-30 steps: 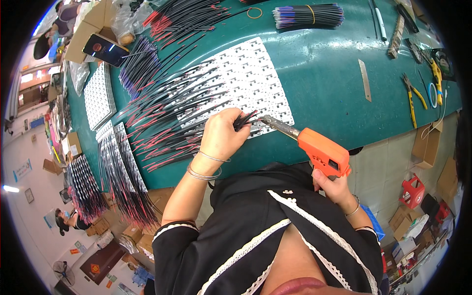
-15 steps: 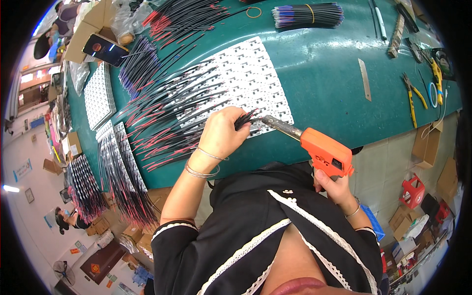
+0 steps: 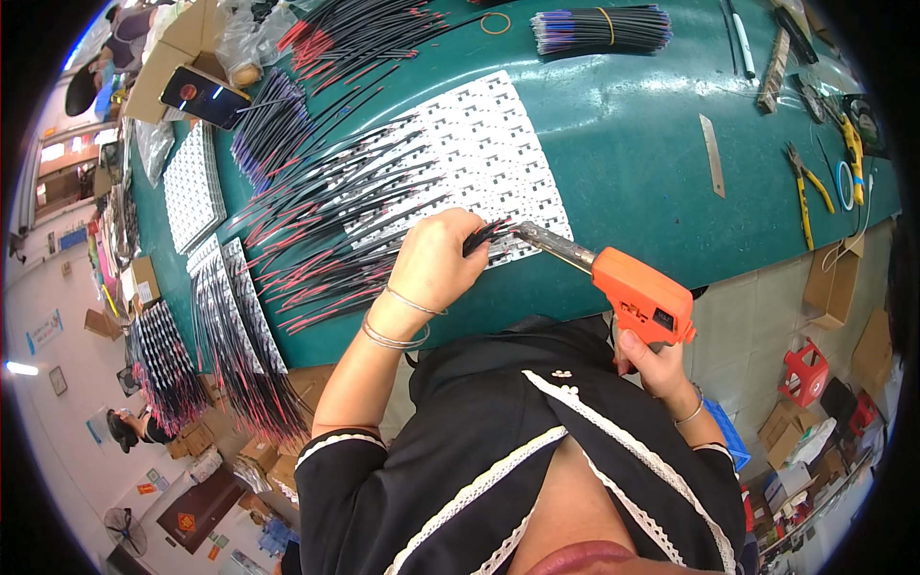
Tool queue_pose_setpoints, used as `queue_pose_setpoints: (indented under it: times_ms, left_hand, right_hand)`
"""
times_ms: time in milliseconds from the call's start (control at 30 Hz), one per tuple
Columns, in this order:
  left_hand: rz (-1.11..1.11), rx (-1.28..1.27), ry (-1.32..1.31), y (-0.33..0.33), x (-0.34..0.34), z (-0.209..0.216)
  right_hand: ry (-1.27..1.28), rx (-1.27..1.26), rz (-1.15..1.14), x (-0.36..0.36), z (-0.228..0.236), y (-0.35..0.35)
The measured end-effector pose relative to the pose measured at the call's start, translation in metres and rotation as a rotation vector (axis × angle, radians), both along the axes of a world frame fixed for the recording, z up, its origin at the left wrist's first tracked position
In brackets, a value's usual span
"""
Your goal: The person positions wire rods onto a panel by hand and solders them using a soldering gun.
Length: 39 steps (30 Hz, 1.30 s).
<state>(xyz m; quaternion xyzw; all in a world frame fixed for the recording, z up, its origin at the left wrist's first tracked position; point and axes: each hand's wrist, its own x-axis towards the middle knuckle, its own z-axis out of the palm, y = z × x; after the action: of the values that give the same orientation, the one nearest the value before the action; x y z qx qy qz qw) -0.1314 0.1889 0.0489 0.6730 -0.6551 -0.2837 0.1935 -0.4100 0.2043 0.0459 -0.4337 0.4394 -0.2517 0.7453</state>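
Black wires point(image 3: 482, 237) with reddish tips are bunched in my closed left hand point(image 3: 437, 259), their ends pointing right. My right hand point(image 3: 657, 366) is wrapped round the handle of an orange soldering gun point(image 3: 640, 292). Its metal tip reaches left to the wire ends; whether it touches them I cannot tell. Beneath lies a white circuit board panel point(image 3: 503, 125) with rows of small black parts. Many black wires with red ends point(image 3: 331, 216) fan out leftward across the panel's left part.
Further wire bundles point(image 3: 359, 38) and a banded bundle point(image 3: 599, 31) lie at the back of the green table point(image 3: 632, 144). Stacked panels point(image 3: 192, 187), wired strips point(image 3: 235, 326) and a phone point(image 3: 203, 96) are at left. Yellow-handled pliers point(image 3: 810, 196) and a metal blade point(image 3: 711, 155) lie right.
The soldering gun and my right hand have shifted slightly right. The wire ends in my left hand have turned a little. Far left, another person's head has moved slightly.
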Motion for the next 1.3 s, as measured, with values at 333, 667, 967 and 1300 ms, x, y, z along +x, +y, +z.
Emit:
queue_pose_setpoints:
  times_ms: [333, 667, 967, 1300]
  left_hand:
    - [-0.01, 0.01, -0.008, -0.002, 0.0, 0.0]
    - [-0.03, 0.029, 0.026, -0.002, 0.005, 0.0]
    - [0.084, -0.137, 0.084, 0.0, 0.017, -0.006]
    - [0.14, -0.092, 0.056, -0.002, 0.008, -0.001]
  right_hand:
    - [0.034, 0.031, 0.053, -0.003, -0.003, -0.001]
    - [-0.025, -0.041, -0.034, -0.001, -0.004, -0.007]
    - [-0.049, -0.061, -0.039, 0.002, -0.005, -0.012]
    - [-0.095, -0.073, 0.019, 0.005, -0.008, -0.016]
